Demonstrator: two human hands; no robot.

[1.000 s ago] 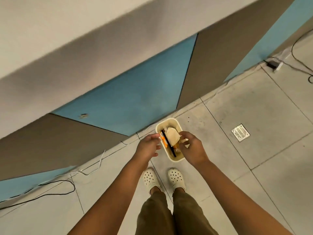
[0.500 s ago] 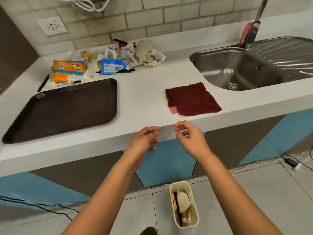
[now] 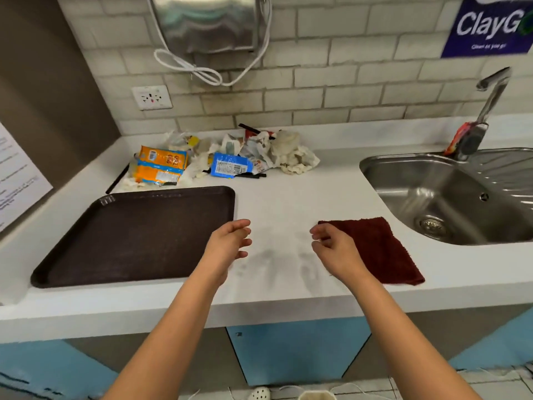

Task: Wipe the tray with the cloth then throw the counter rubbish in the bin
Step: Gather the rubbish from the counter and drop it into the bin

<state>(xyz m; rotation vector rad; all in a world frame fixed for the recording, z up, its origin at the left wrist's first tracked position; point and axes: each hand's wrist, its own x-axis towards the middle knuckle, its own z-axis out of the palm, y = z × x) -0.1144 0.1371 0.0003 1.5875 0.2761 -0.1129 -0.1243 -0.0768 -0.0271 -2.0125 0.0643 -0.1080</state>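
Note:
A dark brown tray (image 3: pixel 135 235) lies on the left of the white counter (image 3: pixel 282 194). A folded dark red cloth (image 3: pixel 377 249) lies to its right, near the sink. A heap of rubbish (image 3: pixel 222 157) sits by the wall: orange packets, a blue wrapper, crumpled tissues, black straws. My left hand (image 3: pixel 227 246) hovers over the counter just right of the tray, fingers loosely curled, holding nothing. My right hand (image 3: pixel 334 249) hovers at the cloth's left edge, fingers loosely curled, empty. The cream bin's rim (image 3: pixel 315 395) shows on the floor at the bottom edge.
A steel sink (image 3: pixel 450 197) with a tap (image 3: pixel 487 111) fills the right side. A wall socket (image 3: pixel 151 97) and a steel dispenser (image 3: pixel 204 21) with a white cable hang on the tiled wall. A shoe tip (image 3: pixel 261 393) shows near the bin.
The view has swung up from the floor bin to the counter. Both hands have risen from the bin and moved forward over the counter, still empty.

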